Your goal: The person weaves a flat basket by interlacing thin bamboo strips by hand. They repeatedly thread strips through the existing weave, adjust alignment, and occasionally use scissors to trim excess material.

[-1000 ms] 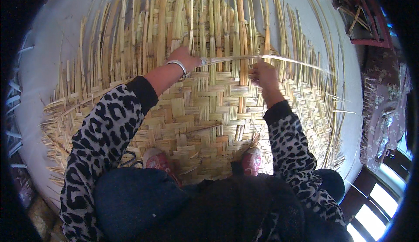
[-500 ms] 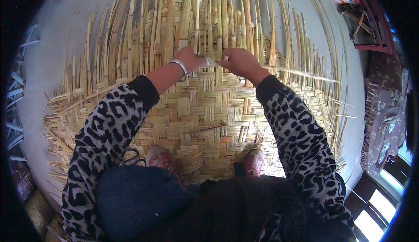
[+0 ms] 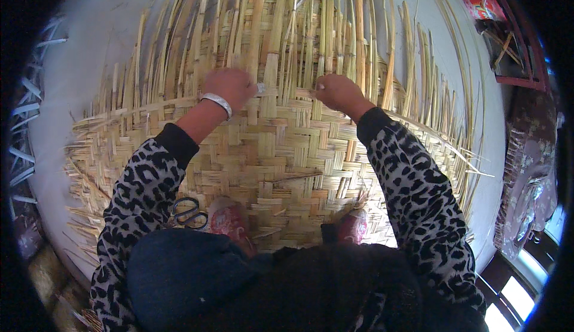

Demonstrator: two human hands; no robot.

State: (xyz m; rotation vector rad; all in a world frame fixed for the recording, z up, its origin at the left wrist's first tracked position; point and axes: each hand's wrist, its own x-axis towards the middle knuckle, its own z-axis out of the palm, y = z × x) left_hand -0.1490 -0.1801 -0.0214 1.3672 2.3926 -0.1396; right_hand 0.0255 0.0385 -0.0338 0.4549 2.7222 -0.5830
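A large woven mat [image 3: 281, 176] of pale split-cane strips lies under my hands, with long upright strips [image 3: 272, 45] standing out from its far edge. One thin crosswise cane strip [image 3: 299, 93] runs along that edge, passing between my hands. My right hand [image 3: 342, 94] is closed in a pinch on it, and the strip's loose end [image 3: 460, 152] trails off to the right past my wrist. My left hand [image 3: 230, 88], slightly blurred, has its fingers curled at the same strip among the uprights. Something whitish shows at its thumb tip. A pale bracelet circles the left wrist.
Black-handled scissors [image 3: 190, 213] lie on the mat beside my left red shoe [image 3: 227, 221]. My other red shoe [image 3: 353, 225] also rests on the mat. At right stand dark red wooden furniture [image 3: 520, 81] and patterned cloth [image 3: 526, 170]. White bars [image 3: 24, 110] line the left.
My hands have moved farther apart, the left one going left and the right one slightly right. The strip's loose end has swung lower on the right. The scissors show more fully.
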